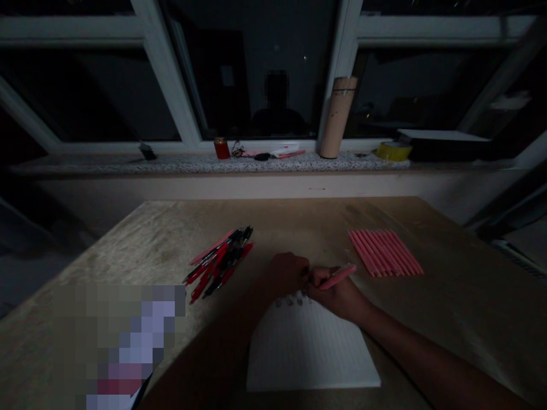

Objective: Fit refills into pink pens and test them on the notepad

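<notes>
A lined notepad (314,347) lies on the table in front of me, with a row of small dark round marks near its far edge. My right hand (333,293) grips a pink pen (338,277) over that far edge, and the pen's writing end is hidden by the fingers. Curled up close beside it is my left hand (288,272), at the notepad's top left; the dim light hides whatever its fingers may hold. Left of the hands is a loose pile of red, black and pink pens (220,262). Several pink pens (385,252) lie side by side in a neat row on the right.
The table (299,219) meets a wall below a speckled windowsill (183,163). On the sill stand a red container (221,148), a tall tan cylinder (339,117) and a yellow tape roll (394,151). A blurred-out item (137,341) lies at the front left.
</notes>
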Available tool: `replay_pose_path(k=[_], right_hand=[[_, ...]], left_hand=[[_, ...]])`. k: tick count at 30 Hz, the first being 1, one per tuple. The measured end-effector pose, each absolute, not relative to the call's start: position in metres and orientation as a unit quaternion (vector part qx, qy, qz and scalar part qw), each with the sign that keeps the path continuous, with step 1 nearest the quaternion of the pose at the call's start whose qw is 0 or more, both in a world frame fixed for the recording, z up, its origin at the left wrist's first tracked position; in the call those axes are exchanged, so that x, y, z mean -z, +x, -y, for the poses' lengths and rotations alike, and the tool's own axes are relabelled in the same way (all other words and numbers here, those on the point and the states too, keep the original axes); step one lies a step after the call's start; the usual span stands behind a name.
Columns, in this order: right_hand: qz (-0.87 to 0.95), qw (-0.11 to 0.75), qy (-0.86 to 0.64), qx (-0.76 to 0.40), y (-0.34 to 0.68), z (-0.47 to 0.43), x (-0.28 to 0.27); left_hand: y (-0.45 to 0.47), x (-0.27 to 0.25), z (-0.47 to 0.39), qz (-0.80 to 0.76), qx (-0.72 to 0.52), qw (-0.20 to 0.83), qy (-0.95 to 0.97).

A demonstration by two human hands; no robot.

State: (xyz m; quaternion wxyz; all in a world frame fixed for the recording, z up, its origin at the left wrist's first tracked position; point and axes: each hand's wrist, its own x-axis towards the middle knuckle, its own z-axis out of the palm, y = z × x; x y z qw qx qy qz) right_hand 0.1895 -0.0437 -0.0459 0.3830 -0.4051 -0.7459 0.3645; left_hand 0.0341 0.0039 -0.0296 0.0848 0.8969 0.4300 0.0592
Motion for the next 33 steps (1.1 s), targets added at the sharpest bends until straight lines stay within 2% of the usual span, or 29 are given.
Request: replay_pose_path(k=[5,12,20,26,33], right_hand=[[0.777,0.356,-0.383,-0.351,0.194,0.042,0.047],[0.744,0.388,-0.409,-0.359,0.192,0.041,0.050],[0.779,0.353,-0.385,-0.346,0.193,0.044,0.042],[0.739,0.383,-0.396,-0.389,0.191,0.041,0.046],[0.790,0.374,-0.356,-0.332,0.190,0.044,0.041]], left_hand=[[0.034,0.033,-0.005,-0.426,-0.050,0.085,0.899],[0.034,0.030,-0.004,-0.435,-0.046,0.094,0.894],[0.035,0.030,-0.005,-0.443,-0.026,0.086,0.892],[0.033,0.030,-0.005,-0.428,-0.058,0.085,0.898],[0.033,0.024,-0.003,-0.434,-0.066,0.113,0.891]])
